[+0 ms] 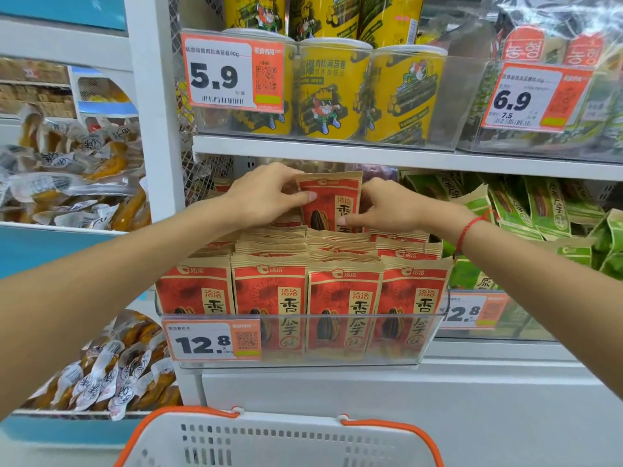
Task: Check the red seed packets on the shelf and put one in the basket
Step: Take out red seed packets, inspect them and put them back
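at the far left of the frame, vacuum-packed snacks (77, 183) fill a neighbouring rack. moving right, the left hand (266, 193) reaches to the back of the middle shelf, its thumb pressed on the face of a raised red seed packet (332, 203) and its fingers curled behind the packet's left edge. that packet stands up out of the rows of red seed packets (303, 291) filling the clear bin (431, 335) in the centre, behind a 12.8 price tag (212, 340). the right hand (387, 205) pinches the packet's right edge low down, a red string bracelet (470, 227) on its wrist. green packets (539, 210) lie to the right. this looks like the checking step, with one packet half lifted. next it must be drawn clear and lowered into the white basket (279, 439) at the bottom centre.
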{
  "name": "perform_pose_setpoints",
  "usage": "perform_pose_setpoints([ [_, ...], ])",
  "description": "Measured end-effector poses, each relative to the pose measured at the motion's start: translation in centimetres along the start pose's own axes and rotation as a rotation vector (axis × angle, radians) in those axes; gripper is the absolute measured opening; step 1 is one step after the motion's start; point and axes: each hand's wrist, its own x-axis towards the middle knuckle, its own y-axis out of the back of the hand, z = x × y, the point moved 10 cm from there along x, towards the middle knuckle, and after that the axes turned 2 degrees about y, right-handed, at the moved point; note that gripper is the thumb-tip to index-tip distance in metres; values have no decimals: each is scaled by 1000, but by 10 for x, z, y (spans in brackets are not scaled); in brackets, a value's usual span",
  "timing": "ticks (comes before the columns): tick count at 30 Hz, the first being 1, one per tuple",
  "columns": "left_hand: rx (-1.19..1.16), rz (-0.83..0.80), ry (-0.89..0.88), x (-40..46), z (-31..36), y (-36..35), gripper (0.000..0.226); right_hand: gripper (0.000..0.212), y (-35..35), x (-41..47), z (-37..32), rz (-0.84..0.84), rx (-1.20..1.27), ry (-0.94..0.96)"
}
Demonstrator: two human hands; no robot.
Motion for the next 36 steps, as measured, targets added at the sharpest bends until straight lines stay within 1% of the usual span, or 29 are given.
perform_pose_setpoints([
  [2,-66,57,-18,-4,0,6,33,37,6,-6,-9,29,83,69],
  [4,-139,103,-44,-8,4,12,42,35,16,-10,-16,31,147,117],
  [6,-161,95,-59,-9,10,15,43,36,20,-9,-15,-7,170,120],
  [9,-42,27,-41,-8,10,6,28,43,5,-1,-3,-85,113,60],
  [12,190,-66,-57,-9,10,-17,20,34,-21,5,9,-183,38,-18],
  [15,196,-107,5,-4,0,-24,21,32,-32,5,9,-288,61,-82],
  [16,190,-117,22,-2,-1,-25,23,30,-27,4,8,-267,80,-89],
  [17,205,-131,29,1,-1,-26,23,27,-18,4,6,-203,91,-75],
  [19,245,-145,13,3,3,-29,22,21,5,3,3,9,64,3],
  [21,194,-67,-29,4,10,-21,20,14,23,-7,1,205,25,52],
  [23,87,75,-54,1,14,-2,15,11,27,-16,0,291,8,61],
  [24,81,120,-59,0,15,4,12,12,25,-17,1,286,-7,55],
  [26,162,130,-53,1,16,4,9,13,18,-12,4,232,-32,26],
  [30,223,51,3,13,9,-8,9,18,10,4,10,159,-71,-47],
  [36,319,-54,43,23,2,-26,12,18,-8,15,11,51,-179,-102],
])
